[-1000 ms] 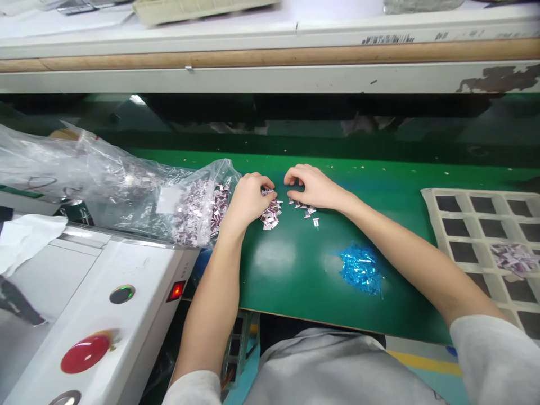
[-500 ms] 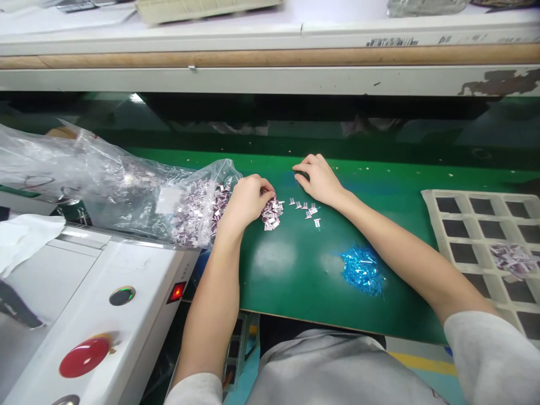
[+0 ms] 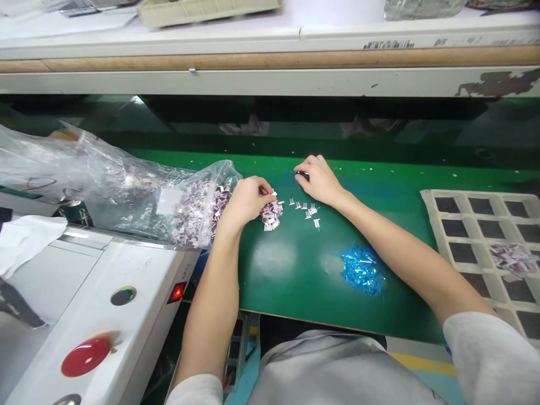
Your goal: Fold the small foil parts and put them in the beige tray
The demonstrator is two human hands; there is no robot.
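A small heap of white and purple pieces [image 3: 271, 216] is set on the green tabletop [image 3: 287, 292], toward its left side, between the near and far edges. The left hand [image 3: 248, 198] is held at the heap with thumb and finger brought close together; whether a piece is pinched cannot be told. The right hand [image 3: 319, 179] is placed nearer the far edge, its fingers curled over something small and dark [image 3: 302, 176]; whether that is gripped cannot be told. Just right of the heap, a few loose pieces [image 3: 313, 210] are scattered. Shiny blue strips [image 3: 363, 271] are piled closer to the near edge. More pieces are held in a clear bag [image 3: 194, 211] by the left edge, and a tray [image 3: 467, 209] is set at the right end.
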